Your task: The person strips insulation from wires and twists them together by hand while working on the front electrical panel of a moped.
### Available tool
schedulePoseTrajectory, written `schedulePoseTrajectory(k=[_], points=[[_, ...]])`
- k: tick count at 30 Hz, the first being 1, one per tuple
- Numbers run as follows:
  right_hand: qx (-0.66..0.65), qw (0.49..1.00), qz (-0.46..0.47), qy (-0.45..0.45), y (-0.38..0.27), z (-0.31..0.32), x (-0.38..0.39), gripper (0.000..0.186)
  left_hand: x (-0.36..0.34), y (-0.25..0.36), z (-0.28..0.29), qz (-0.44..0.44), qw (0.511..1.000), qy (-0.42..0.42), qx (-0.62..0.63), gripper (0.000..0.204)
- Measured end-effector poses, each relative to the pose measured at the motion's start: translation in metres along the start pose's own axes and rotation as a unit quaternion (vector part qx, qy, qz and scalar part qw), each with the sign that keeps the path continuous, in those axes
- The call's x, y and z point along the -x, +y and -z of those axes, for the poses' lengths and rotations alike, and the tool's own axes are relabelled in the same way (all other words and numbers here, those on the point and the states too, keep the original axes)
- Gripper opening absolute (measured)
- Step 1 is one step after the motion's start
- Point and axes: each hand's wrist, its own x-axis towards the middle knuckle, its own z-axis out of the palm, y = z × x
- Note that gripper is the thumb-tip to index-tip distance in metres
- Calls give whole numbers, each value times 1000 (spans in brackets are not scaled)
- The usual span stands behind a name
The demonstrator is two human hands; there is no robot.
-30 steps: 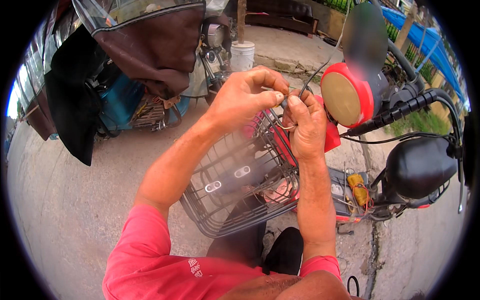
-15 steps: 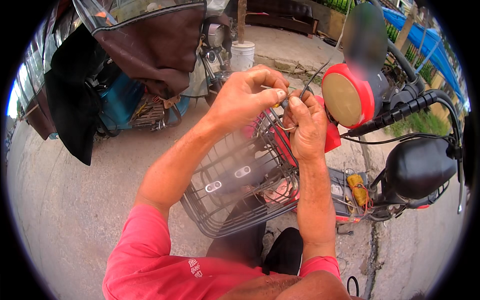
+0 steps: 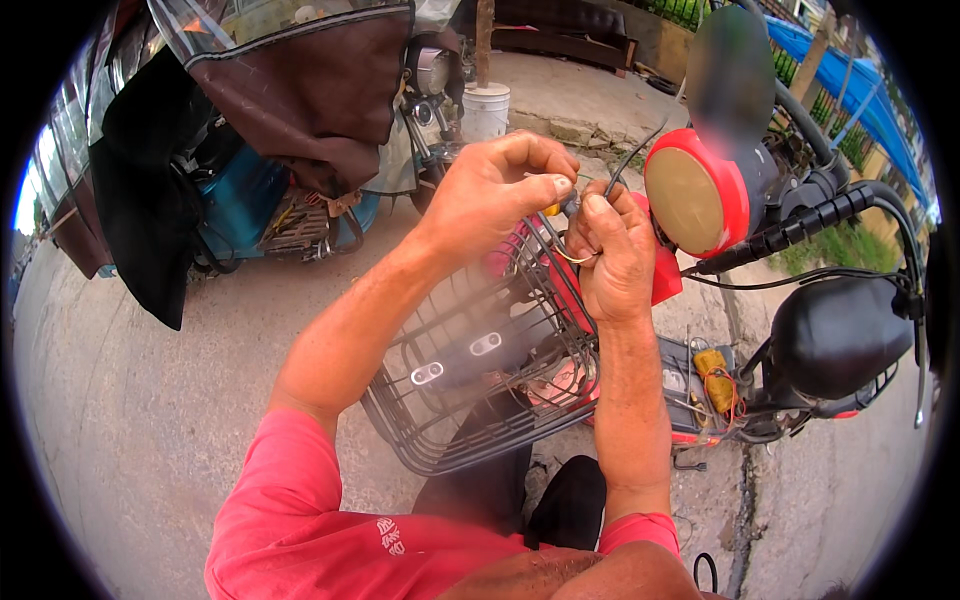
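Over the front of a black wire basket (image 3: 470,440), both my hands work close together. My left hand (image 3: 495,190) is closed in a pinch, thumb against fingers, on what looks like a thin wire end. My right hand (image 3: 612,250) is closed around a black cable (image 3: 624,165), whose free length sticks up past the fingers. A thin pale wire (image 3: 572,258) loops out below the right thumb. Between the hands shows a small dark piece, partly hidden by the fingers. The basket is fixed to a red two-wheeler, with its round red-rimmed headlight (image 3: 692,195) just right of my right hand.
A black mirror (image 3: 730,75) and handlebar cables (image 3: 790,230) rise at the right. On the footboard lies a yellow device (image 3: 714,380) with red leads. A covered tricycle (image 3: 300,90) stands at the left, near a white bucket (image 3: 485,112).
The black cable's free end has bent and shifted slightly upward to the right. My fingertips have drawn slightly apart, while both arms stay nearly in place.
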Motion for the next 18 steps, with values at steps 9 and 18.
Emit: schedulePoseTrajectory(k=[9, 18], points=[[-11, 1000, 0, -18, 0, 1, 0, 9, 0, -1, -1, 2, 1000, 4, 4, 18], [-21, 999, -8, -35, -1, 0, 0, 9, -2, -6, 0, -10, 1000, -27, 10, 17]])
